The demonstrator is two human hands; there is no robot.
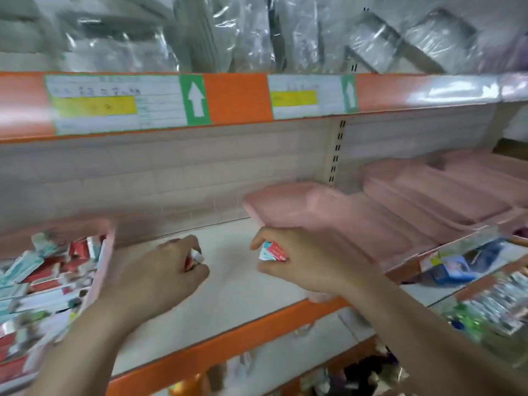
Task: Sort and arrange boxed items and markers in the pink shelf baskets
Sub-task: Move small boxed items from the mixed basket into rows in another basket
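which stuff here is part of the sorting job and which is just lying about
Job: small boxes in the left hand and right hand; full pink basket; empty pink baskets.
Lying about: plastic-wrapped goods; shelf labels; lower-shelf packets.

Orange-edged shop shelving (240, 338) with a beige slotted back panel (171, 178) and paper price labels (120, 102).

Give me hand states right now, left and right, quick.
Left hand: closed, gripping a small red and white box.
Right hand: closed, pinching a small red, white and blue box.
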